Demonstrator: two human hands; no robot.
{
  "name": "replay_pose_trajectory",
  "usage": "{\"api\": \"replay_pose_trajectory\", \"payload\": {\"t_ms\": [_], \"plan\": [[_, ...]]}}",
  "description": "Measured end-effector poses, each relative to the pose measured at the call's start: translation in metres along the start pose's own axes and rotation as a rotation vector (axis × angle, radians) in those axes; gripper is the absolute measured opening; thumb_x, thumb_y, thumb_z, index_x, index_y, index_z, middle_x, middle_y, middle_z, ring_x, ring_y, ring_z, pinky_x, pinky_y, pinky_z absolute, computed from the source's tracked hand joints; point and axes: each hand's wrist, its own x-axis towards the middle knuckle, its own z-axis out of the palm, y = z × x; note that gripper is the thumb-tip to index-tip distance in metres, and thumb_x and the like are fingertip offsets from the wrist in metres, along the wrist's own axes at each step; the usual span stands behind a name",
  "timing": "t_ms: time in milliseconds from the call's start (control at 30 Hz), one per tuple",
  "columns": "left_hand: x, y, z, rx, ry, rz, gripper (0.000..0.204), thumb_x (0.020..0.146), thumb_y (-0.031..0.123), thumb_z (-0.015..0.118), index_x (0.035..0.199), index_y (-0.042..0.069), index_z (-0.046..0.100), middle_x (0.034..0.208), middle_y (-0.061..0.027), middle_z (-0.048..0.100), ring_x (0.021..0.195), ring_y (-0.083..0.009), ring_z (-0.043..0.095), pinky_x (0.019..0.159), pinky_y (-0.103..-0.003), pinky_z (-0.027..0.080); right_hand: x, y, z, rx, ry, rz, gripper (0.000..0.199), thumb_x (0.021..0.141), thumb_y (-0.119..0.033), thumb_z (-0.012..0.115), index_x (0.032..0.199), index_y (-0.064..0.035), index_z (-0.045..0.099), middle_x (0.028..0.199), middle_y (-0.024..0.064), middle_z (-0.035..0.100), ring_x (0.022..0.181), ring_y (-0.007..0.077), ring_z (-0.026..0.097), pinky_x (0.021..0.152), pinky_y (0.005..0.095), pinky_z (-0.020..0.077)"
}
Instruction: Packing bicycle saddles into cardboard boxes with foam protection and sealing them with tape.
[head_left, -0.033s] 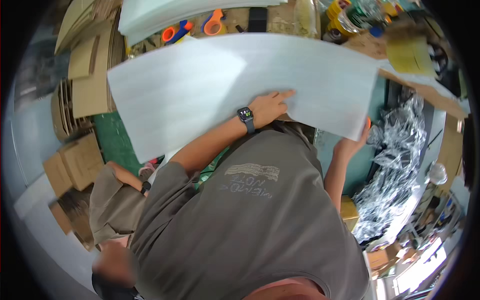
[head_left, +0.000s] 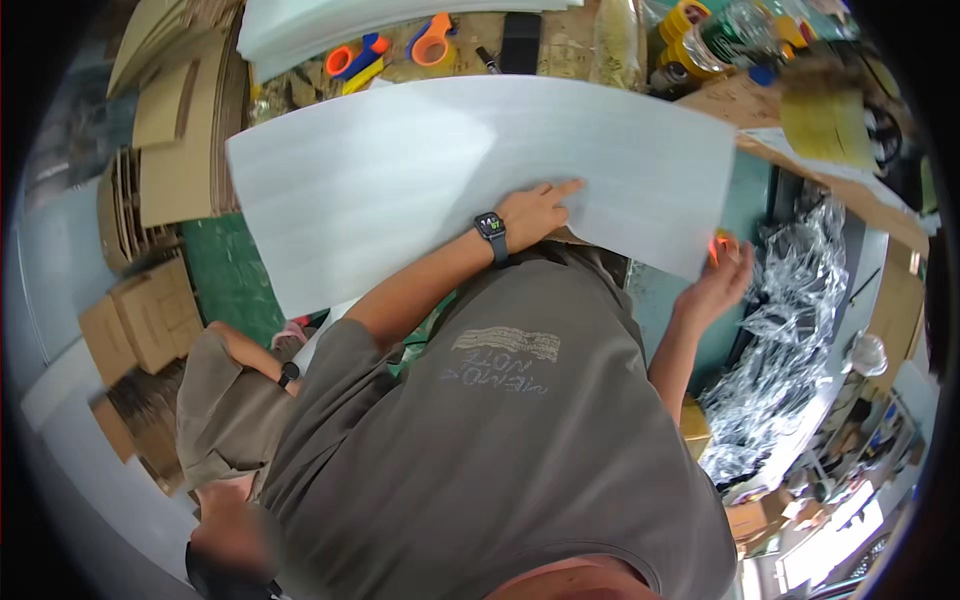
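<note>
A wide white sheet, apparently foam (head_left: pixel 380 170), lies across the bench in front of me. My left hand (head_left: pixel 535 212), with a dark watch on the wrist, rests on its near edge, forefinger stretched out and pressing down on the surface. At the sheet's right end is my right hand (head_left: pixel 715 282), its fingers curled round a small bright orange object (head_left: pixel 716 246). The fingers cover most of that object, so its kind does not show. The sheet's near right corner comes close to this hand.
Beyond the sheet are an orange-and-blue tape dispenser (head_left: pixel 430 45), a second one (head_left: pixel 356 60), a black marker (head_left: pixel 488 60) and stacked white sheets (head_left: pixel 300 30). Crumpled clear plastic film (head_left: pixel 790 320) lies right. Cardboard stacks (head_left: pixel 185 150) and another person (head_left: pixel 225 400) are at left.
The sheet's right end has drawn in to the left, and its far edge sits slightly nearer me. My right hand has turned, showing more of its fingers. The left hand stays put.
</note>
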Motion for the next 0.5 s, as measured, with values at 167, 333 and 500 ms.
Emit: {"api": "replay_pose_trajectory", "payload": {"t_ms": [167, 333, 500], "plan": [[0.002, -0.056, 0.053, -0.25, -0.035, -0.003, 0.011, 0.102, 0.02, 0.071, 0.095, 0.015, 0.076, 0.178, -0.0057, 0.042, 0.114, -0.0338, 0.069, 0.09, -0.047, 0.063, -0.026, -0.057, 0.068, -0.623, -0.573, -0.661, 0.071, 0.109, -0.022, 0.069, 0.169, -0.0023, 0.037, 0.135, 0.0195, 0.07, 0.121, 0.0289, 0.069, 0.104, 0.042, 0.0566], [0.02, -0.081, 0.087, -0.477, 0.145, 0.035, 0.008, 0.103, 0.024, 0.073, 0.102, 0.016, 0.076, 0.175, -0.0084, 0.046, 0.118, -0.0358, 0.071, 0.092, -0.051, 0.061, -0.006, 0.074, 0.179, -1.386, -1.142, -0.475, 0.11, 0.101, -0.035, 0.078, 0.181, -0.0096, 0.007, 0.11, 0.0262, 0.078, 0.094, 0.0483, 0.077, 0.085, 0.057, 0.0628], [0.019, -0.072, 0.01, -0.205, 0.232, -0.608, 0.046, 0.101, 0.031, 0.076, 0.141, 0.013, 0.065, 0.112, -0.0165, 0.08, 0.099, -0.0408, 0.078, 0.079, -0.054, 0.06, 0.043, 0.162, 0.167, -1.493, -1.258, -0.298, 0.124, 0.098, -0.042, 0.08, 0.179, -0.0084, -0.006, 0.108, 0.0298, 0.079, 0.096, 0.0497, 0.077, 0.087, 0.0592, 0.0627]]}}
